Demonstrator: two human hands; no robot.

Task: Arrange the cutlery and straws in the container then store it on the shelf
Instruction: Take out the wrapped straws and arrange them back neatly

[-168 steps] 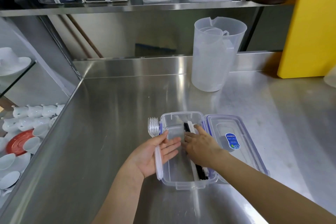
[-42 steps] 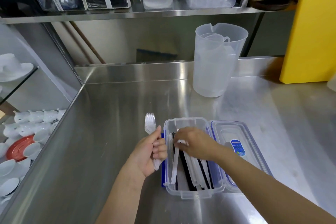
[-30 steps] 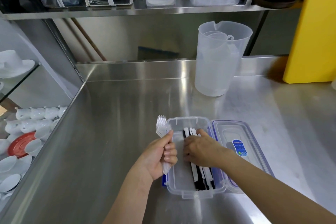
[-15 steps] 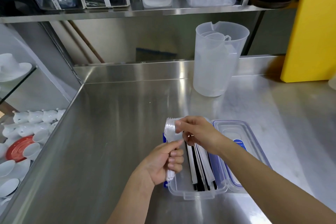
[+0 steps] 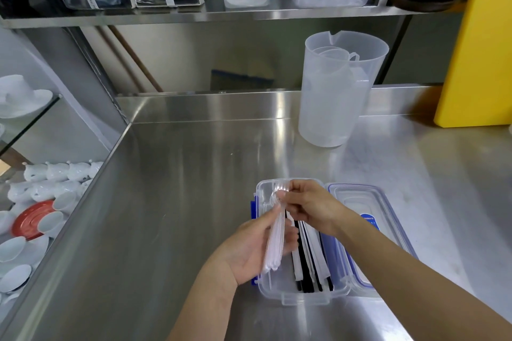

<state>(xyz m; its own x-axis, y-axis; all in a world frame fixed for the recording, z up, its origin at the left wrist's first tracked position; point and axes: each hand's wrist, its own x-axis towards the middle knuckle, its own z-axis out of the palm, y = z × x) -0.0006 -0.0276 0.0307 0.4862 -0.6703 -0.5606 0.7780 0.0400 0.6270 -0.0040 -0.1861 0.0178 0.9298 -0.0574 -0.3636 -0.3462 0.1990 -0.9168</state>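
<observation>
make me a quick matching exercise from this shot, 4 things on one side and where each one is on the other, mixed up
Things:
1. clear forks
2. wrapped straws
3. lid
4. jug

Places:
A. at the back of the counter
B. beside the container, on its right
C. lying in the container
D. held by the left hand and right hand

Pairs: 1-D, 2-C, 3-B, 4-A

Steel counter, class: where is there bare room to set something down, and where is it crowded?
Bare: the counter from its left edge to the container, and between container and jug. Also right of the lid, below the yellow board. Crowded: the container, where both hands hold clear forks beside the straws.
</observation>
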